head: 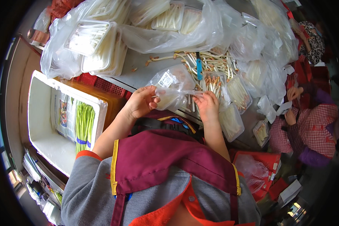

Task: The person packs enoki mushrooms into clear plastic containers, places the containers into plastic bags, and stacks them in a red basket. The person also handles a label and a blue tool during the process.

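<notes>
Both hands pull at the knotted neck of a clear plastic bag (172, 103), which has a white printed label and lies at the table's near edge. My left hand (142, 101) pinches one twisted end. My right hand (207, 104) pinches the other end, stretched out to the right. Beyond the bag lie loose pale stalks with brownish tips (214, 62) and a blue-handled tool (199, 69). Just right of the bag is a clear tray of stalks (214, 82), partly hidden by my right hand.
Packed trays (89, 36) are stacked on the table's left, with plastic bags (169, 38) behind. A foam box (39, 135) with a bundle of green stalks (83, 121) stands at left. Another person (313, 127) works at right, near a red crate (271, 161).
</notes>
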The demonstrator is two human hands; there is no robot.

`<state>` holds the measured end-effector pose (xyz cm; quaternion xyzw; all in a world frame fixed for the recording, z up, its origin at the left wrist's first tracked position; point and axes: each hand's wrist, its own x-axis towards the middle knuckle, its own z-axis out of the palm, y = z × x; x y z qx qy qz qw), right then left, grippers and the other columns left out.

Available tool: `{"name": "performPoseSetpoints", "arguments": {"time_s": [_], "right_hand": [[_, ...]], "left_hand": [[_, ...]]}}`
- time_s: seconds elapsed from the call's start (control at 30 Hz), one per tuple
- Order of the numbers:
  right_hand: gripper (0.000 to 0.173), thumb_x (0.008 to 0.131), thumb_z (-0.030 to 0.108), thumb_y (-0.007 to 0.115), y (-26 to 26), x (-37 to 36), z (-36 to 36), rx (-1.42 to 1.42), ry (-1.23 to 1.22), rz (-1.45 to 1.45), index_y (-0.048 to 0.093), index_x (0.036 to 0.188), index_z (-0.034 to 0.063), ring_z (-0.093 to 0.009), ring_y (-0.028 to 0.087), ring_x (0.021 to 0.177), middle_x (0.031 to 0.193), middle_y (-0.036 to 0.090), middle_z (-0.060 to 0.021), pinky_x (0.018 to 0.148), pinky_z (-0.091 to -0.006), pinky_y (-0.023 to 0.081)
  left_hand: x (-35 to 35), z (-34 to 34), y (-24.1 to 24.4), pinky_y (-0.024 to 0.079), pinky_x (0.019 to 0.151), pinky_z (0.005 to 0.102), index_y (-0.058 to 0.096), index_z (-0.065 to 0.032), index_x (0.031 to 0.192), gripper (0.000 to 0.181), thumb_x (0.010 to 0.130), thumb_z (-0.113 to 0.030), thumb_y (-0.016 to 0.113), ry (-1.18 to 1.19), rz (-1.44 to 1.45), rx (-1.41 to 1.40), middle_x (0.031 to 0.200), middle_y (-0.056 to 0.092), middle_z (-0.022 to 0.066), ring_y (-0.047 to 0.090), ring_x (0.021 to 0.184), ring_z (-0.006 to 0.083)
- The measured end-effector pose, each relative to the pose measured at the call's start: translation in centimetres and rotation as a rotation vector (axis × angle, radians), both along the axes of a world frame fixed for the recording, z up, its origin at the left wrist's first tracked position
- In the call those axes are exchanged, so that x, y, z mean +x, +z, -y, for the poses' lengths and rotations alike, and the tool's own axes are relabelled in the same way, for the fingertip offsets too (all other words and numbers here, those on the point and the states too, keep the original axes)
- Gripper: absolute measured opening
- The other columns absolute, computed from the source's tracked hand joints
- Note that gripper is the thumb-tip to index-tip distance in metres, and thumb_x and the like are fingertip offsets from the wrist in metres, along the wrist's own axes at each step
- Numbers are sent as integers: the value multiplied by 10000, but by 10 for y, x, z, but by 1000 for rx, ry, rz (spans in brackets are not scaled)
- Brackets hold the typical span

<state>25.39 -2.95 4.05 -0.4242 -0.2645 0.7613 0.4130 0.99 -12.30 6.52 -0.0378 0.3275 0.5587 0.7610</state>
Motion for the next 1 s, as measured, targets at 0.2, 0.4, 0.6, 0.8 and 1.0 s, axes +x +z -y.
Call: {"name": "performPoseSetpoints", "arguments": {"time_s": [0.2,0.4,0.6,0.8,1.0], "right_hand": [[73,907,59,431,48,-18,12,130,335,-238,488,945,86,-165,556,932,1026,609,-126,803,-285,427],[59,908,68,489,55,-32,13,443,448,90,502,954,34,-66,541,757,823,595,-26,654,-197,415],[80,792,91,628,37,-21,20,631,418,576,568,804,41,-144,532,588,643,563,-52,577,-289,429],[48,695,86,632,13,-3,27,1179,445,637,594,706,60,-224,496,941,868,637,-20,824,-345,409],[197,793,79,596,19,18,43,544,327,280,580,976,10,-165,606,903,1077,612,-121,760,-285,473]], "left_hand": [[22,-5,41,426,543,210,488,-78,1035,187,909,-205,540,-204,-159,207,876,600,93,535,692,126],[35,-8,65,389,533,188,510,-39,1156,283,903,-166,521,-630,-700,360,729,555,13,517,644,69],[-5,-21,24,390,542,165,507,55,1186,387,880,-183,521,-59,-3,83,961,604,112,492,655,89],[-32,-32,-6,401,591,214,492,21,1220,386,892,-183,502,51,169,-53,1100,579,185,512,703,125],[-32,-25,35,463,561,236,526,-4,1165,307,911,-172,491,-351,-1145,89,1021,599,148,574,602,129]]}}
